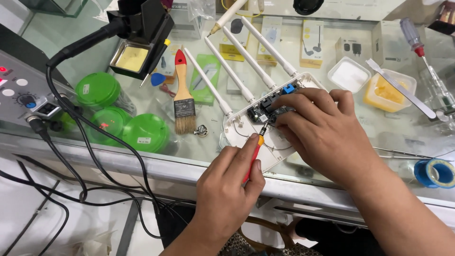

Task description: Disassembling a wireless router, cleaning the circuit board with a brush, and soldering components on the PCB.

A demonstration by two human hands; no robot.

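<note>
Gripping a red-handled screwdriver (255,156) in our left hand (227,189), fingers closed tight around its handle, we set its tip on the dark circuit board (265,111) of an opened white router (265,128). Our right hand (322,132) lies flat over the board, fingers spread and pressing down, closed on nothing that we can see. The router sits at the near edge of the glass counter (142,156), just right of centre, and we count four white antennas (227,71) fanning up and to the left from it.

Left of the router lies one paintbrush (182,99) with a red-tipped wooden handle, and beyond it three round tubs with green lids (144,132), each bearing a small pale label. Far left stands one black soldering-iron holder (140,38) with a yellow sponge.

To the right we see two shallow trays: one white (348,73), one yellow (386,90) with metal tweezers (403,90) across it. One blue tape roll (436,173) lies at the near right edge. Under the glass, along the far side, sit several flat boxed accessories (310,42), some with yellow panels, one green.
</note>
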